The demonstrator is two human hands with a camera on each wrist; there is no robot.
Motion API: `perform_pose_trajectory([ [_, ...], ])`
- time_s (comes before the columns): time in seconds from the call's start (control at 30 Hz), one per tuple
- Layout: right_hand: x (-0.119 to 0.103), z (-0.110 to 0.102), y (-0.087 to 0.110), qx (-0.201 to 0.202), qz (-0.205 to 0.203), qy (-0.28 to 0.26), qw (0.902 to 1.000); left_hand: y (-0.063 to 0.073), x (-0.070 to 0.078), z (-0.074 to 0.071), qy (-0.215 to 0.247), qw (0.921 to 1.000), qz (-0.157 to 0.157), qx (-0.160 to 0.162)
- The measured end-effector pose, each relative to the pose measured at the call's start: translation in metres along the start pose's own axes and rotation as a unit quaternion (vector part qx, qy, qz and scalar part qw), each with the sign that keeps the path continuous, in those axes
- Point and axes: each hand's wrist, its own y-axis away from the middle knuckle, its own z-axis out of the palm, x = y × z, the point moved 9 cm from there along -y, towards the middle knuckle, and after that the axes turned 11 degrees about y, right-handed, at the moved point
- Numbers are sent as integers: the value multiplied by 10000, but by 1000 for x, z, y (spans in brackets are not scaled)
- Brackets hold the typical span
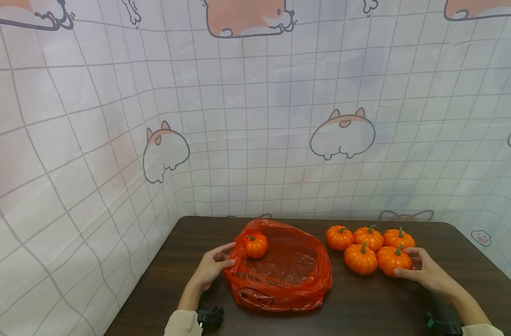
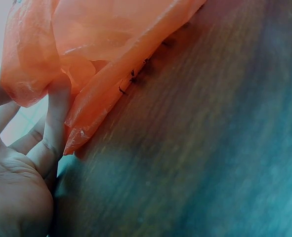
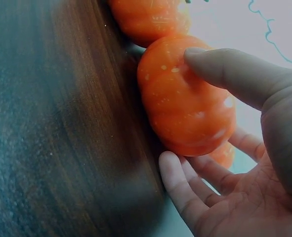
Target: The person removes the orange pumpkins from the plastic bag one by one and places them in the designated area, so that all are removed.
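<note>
A red plastic bag (image 1: 280,298) lies with its mouth spread wide on the table, one small orange pumpkin (image 1: 257,245) inside at its left. My left hand (image 1: 211,269) holds the bag's left rim between thumb and fingers; in the left wrist view the thin film (image 2: 94,108) drapes over the fingers. To the right, my right hand (image 1: 423,269) grips the front right pumpkin (image 1: 393,261) of a cluster. The right wrist view shows the thumb pressed on that pumpkin's (image 3: 180,108) ribbed side and the other fingers curved around its far side and bottom.
Close around the gripped pumpkin stand several others, among them a front left one (image 1: 361,259) and a back left one (image 1: 339,238). The dark wooden table (image 1: 348,308) ends at a patterned cloth backdrop (image 1: 255,177) behind and at the left.
</note>
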Motion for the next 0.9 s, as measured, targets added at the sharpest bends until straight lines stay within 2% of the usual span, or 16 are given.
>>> perform_pose_trajectory([
  [0.23,-11,-5,5,-52,-201,142,9997,1,0,0,62,10000,-10,-17],
  [0.47,-33,-21,16,-18,-266,462,9986,0,0,0,46,10000,16,0],
  [0.53,-43,-27,19,94,-303,475,9984,0,0,0,37,10000,25,8],
  [0.7,-73,-39,25,691,-628,703,9931,0,-1,0,62,10000,7,7],
  [0.9,-121,-36,35,1173,-1278,586,9831,0,0,0,85,10000,14,0],
])
